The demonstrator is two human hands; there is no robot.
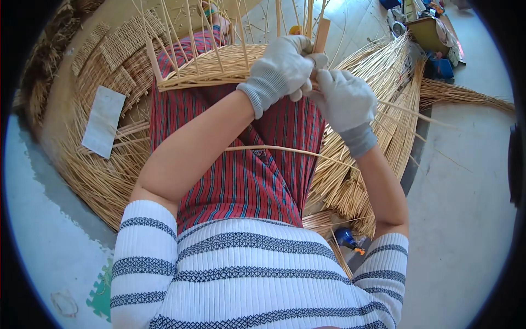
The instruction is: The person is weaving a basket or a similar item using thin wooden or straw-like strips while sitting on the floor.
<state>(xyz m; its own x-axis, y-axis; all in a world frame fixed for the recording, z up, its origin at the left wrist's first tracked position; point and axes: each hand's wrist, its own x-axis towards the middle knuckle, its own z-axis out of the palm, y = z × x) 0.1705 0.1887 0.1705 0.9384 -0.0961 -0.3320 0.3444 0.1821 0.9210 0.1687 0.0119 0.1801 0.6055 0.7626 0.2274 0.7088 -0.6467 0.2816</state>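
A part-woven wicker basket [219, 63] rests across my lap, on red striped cloth [235, 186]. Thin upright stakes rise from its rim, and a flat wooden corner post [321, 35] stands at its right end. My left hand [282, 66], in a pale work glove, is closed around that corner at the post's lower part. Right beside it, my right hand [346, 101], gloved too, has its fingers pinched against the same corner. Wicker strands trail from under the right hand; what exactly its fingertips grip is hidden. One long wicker strand [290, 152] crosses over my lap.
Bundles of loose wicker [350, 181] lie on the floor to my right. At left are more wicker [93, 170], woven panels [134, 41] and a white sheet [104, 120]. A blue bottle [345, 237] lies near my right elbow; a box of odds and ends [435, 35] stands far right.
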